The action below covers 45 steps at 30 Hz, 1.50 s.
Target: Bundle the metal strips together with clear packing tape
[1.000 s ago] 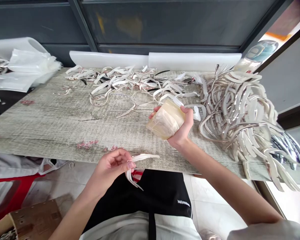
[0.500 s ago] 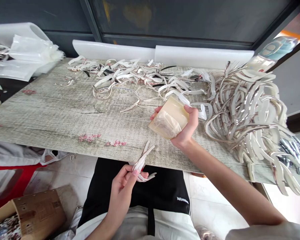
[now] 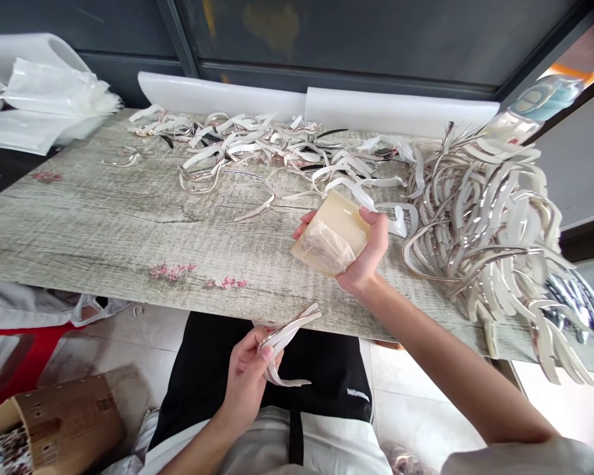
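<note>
Meanwhile, the left hand (image 3: pixel 247 376) pinched curved strips (image 3: pixel 290 333) in its fingers, and the right hand (image 3: pixel 369 254) clenched a plastic packet (image 3: pixel 329 237) over the table (image 3: pixel 103 218).

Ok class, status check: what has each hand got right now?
Left hand: curved film-wrapped strips. Right hand: translucent cream packet. Large strip pile to its right.

a dark grey panelled wall (image 3: pixel 327 33) with steel framing runs behind a weathered wood-grain tabletop (image 3: pixel 103 218), white rolled sheeting (image 3: pixel 218 92) lying against it; daylight comes in at the upper right (image 3: pixel 574 59); below are pale floor tiles (image 3: pixel 416 422), a red plastic stool (image 3: pixel 10 349) and a cardboard box (image 3: pixel 69 422)
</note>
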Motion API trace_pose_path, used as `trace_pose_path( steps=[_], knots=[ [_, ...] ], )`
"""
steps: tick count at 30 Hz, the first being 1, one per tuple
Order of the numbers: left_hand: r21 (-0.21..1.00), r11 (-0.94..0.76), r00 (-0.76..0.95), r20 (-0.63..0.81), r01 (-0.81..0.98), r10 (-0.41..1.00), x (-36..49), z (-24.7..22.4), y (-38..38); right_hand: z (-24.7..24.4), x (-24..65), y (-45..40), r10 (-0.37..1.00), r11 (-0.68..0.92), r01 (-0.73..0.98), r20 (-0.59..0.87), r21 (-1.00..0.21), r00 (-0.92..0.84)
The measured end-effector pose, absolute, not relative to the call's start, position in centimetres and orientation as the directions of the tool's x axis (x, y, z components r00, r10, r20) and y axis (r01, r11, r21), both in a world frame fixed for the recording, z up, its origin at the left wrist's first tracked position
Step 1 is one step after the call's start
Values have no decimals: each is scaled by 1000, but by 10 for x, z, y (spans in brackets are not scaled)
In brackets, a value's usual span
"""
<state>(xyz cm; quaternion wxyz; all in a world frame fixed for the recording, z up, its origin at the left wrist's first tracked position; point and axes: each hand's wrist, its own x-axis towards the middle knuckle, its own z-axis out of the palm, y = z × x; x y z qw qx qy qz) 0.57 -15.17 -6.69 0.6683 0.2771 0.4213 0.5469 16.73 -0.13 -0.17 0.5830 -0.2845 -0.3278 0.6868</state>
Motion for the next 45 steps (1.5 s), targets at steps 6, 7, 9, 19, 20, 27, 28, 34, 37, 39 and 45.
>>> trace_pose_path(
  steps=[6,7,9,19,20,27,28,34,37,39,45],
  knots=[
    [584,585,494,-330,-563,804,8,-62,-150,-2,166,-2,983,-118,-628,-3,-769,-182],
    [533,650,557,-351,-542,753,8,-60,-150,-2,166,-2,982,-124,-632,-3,-765,-189],
    [436,745,650,-375,-505,660,8,-54,-149,-1,166,-2,979,-135,-637,-5,-759,-202],
    [375,879,862,-294,-294,414,-3,-22,-154,-1,167,-2,984,-136,-592,-37,-795,-176],
    [396,870,857,-295,-293,423,-3,-19,-154,-1,167,-2,984,-133,-587,-35,-799,-175],
    [528,811,814,-336,-253,473,0,-13,-154,-4,167,-2,984,-91,-570,14,-817,-178],
    [529,774,763,-321,-347,562,2,-15,-155,-4,167,-2,984,-85,-561,21,-823,-180],
    [687,422,208,-375,-592,903,9,-30,-152,-5,167,-1,984,-98,-556,4,-825,-180],
    [812,342,-56,-415,-474,908,11,-48,-152,-4,167,0,981,-112,-567,0,-816,-193],
    [891,304,-145,-368,-336,918,12,-62,-152,-4,167,0,980,-122,-573,-7,-810,-199],
    [956,283,-142,-292,-78,946,21,-72,-152,-10,164,-15,967,-45,-520,93,-853,-237]
  ],
)
